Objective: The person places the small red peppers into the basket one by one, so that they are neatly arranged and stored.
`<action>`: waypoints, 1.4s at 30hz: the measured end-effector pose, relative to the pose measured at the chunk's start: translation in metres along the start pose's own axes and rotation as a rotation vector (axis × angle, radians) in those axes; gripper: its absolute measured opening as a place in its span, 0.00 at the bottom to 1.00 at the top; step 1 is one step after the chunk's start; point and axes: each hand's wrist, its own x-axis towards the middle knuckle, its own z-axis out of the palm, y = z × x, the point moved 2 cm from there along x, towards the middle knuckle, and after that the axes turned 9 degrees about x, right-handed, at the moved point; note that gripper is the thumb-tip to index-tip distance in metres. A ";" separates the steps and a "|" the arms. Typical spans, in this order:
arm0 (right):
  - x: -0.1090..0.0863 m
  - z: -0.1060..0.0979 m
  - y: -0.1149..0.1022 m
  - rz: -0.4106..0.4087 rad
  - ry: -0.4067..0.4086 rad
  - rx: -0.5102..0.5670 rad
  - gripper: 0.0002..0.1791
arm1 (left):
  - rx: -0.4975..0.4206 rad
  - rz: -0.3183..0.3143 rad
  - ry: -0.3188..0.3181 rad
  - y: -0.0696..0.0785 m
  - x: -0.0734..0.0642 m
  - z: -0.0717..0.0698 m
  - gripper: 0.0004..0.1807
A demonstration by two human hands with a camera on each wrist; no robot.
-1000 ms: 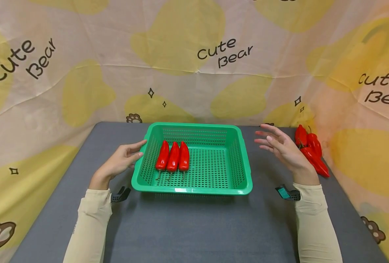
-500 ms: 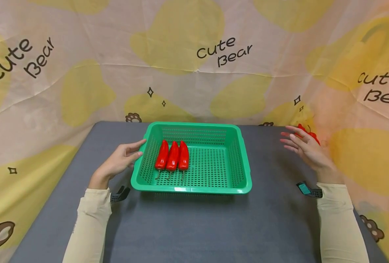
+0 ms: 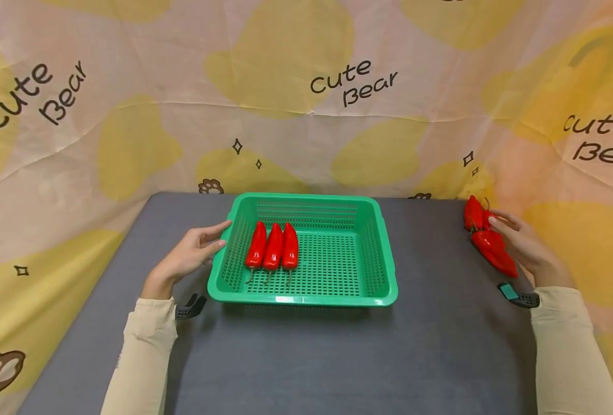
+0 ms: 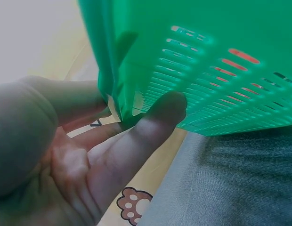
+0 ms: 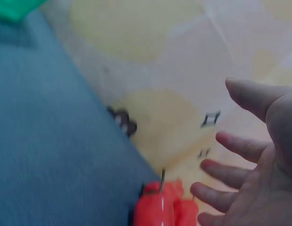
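Observation:
A green plastic basket (image 3: 332, 265) with perforated walls stands in the middle in the head view. Three red peppers (image 3: 273, 248) lie side by side in its left half. My left hand (image 3: 182, 256) holds the basket's left rim; from the left wrist, one finger (image 4: 160, 113) shows against the outer wall. At the table's right edge lies a small pile of red peppers (image 3: 493, 251). My right hand (image 3: 532, 248) is at the pile's right side, hiding part of one pepper. In the right wrist view its fingers (image 5: 226, 174) are spread, with nothing between them.
The grey table (image 3: 306, 363) carries the basket and the pile. A patterned cloth (image 3: 306, 144) hangs behind and along both sides, close to the right hand. A dark band (image 3: 519, 295) sits at the right wrist, another (image 3: 189, 306) at the left.
My right hand has moved right, from beside the basket across the pepper pile to its far side. The left hand, the basket and the three peppers inside have stayed in place.

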 end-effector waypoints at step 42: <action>0.000 -0.003 0.028 0.042 -0.207 -0.724 0.32 | 0.034 -0.004 0.019 -0.002 0.000 0.000 0.32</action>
